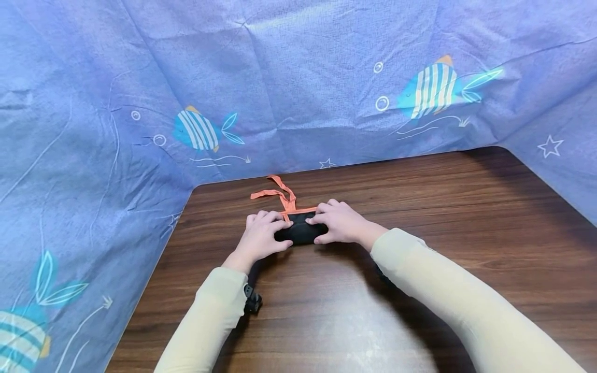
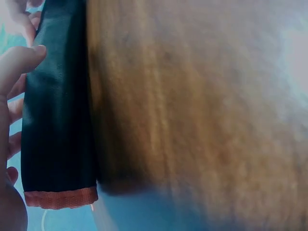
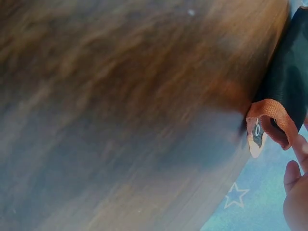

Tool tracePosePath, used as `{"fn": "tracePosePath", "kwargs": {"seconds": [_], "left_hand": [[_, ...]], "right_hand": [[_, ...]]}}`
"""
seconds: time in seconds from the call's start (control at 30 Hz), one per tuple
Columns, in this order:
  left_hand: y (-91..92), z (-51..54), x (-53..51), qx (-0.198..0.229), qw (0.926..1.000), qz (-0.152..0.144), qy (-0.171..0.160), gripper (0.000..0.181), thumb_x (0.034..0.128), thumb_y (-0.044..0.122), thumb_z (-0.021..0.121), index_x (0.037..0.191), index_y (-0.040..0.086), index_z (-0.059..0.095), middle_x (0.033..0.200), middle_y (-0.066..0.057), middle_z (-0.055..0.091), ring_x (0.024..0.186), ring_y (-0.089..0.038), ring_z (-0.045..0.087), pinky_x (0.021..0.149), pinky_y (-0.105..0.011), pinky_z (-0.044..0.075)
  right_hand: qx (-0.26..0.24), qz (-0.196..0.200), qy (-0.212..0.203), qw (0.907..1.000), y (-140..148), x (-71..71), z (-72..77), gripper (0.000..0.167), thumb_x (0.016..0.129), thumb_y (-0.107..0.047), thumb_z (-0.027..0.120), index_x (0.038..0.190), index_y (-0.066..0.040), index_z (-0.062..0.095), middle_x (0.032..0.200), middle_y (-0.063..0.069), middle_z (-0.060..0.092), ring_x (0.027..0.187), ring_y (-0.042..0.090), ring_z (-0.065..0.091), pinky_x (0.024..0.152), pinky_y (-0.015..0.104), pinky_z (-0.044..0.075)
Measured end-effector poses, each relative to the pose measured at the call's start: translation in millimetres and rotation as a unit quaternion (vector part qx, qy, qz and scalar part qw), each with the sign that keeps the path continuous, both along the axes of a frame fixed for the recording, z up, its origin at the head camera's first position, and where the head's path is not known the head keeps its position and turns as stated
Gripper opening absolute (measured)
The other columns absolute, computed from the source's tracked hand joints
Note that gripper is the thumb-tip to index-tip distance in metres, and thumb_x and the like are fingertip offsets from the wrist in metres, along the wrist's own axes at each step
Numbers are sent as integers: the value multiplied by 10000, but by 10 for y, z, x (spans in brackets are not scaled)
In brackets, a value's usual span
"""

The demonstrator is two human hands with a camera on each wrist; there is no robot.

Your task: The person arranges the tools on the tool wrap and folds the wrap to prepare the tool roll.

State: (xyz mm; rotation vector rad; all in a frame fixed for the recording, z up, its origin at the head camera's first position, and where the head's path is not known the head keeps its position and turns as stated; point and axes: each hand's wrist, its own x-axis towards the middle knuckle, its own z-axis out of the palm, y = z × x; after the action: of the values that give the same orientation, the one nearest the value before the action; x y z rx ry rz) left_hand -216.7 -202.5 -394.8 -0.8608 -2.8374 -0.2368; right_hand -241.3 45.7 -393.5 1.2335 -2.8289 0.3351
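Note:
A black fabric roll-up pouch (image 1: 303, 234) with orange edging lies across the table, rolled into a thick bundle. Two orange tie straps (image 1: 290, 201) trail from its far side. My left hand (image 1: 261, 237) holds the roll's left end, thumb on the near side and fingers over the top. At the right end, my right hand (image 1: 342, 223) grips it the same way. The left wrist view shows the black roll (image 2: 60, 106) with its orange-bound end. In the right wrist view the other end of the roll (image 3: 288, 77) shows an orange rim around a hollow, with a small printed label.
Beneath the pouch is a dark brown wood-grain table (image 1: 443, 207) with a rounded far corner. A blue curtain (image 1: 303, 77) printed with fish and stars hangs behind it and along both sides. A small black device (image 1: 252, 299) sits at the left wrist.

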Motion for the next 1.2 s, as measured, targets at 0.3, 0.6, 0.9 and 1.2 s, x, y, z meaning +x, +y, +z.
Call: {"fn": "tracePosePath", "kwargs": {"seconds": [0.3, 0.6, 0.9, 1.2], "left_hand": [[-38, -87, -27, -281, 9992, 291, -61, 542, 782, 456, 717, 1273, 259, 605, 1198, -5, 534, 1090, -253, 434, 856, -469, 270], [-40, -81, -54, -342, 9985, 419, 51, 513, 801, 460, 701, 1264, 259, 607, 1164, -7, 551, 1069, -250, 442, 872, -471, 266], [-46, -109, -77, -161, 9988, 456, 25, 512, 797, 505, 686, 1251, 283, 600, 1166, -15, 554, 1054, -258, 448, 895, -484, 245], [-90, -139, -88, 59, 9990, 444, -25, 520, 812, 510, 660, 1262, 256, 602, 1113, -18, 573, 977, -253, 472, 859, -470, 277]], "right_hand": [[212, -34, 65, 9997, -36, -20, -50, 673, 763, -497, 712, 1349, -220, 533, 1189, 64, 501, 1039, 278, 453, 848, 439, 366], [58, -145, 169, 9997, -40, -57, -110, 660, 786, -431, 721, 1371, -219, 504, 1227, 75, 478, 1053, 295, 440, 853, 461, 369], [-185, -162, 249, 9994, -20, -93, -130, 591, 823, -364, 697, 1361, -204, 513, 1233, 84, 483, 1055, 306, 445, 853, 478, 376], [-596, -245, 3, 9979, -27, -133, -143, 553, 796, -333, 728, 1292, -161, 553, 1231, 77, 504, 1097, 310, 446, 900, 491, 359]]}}
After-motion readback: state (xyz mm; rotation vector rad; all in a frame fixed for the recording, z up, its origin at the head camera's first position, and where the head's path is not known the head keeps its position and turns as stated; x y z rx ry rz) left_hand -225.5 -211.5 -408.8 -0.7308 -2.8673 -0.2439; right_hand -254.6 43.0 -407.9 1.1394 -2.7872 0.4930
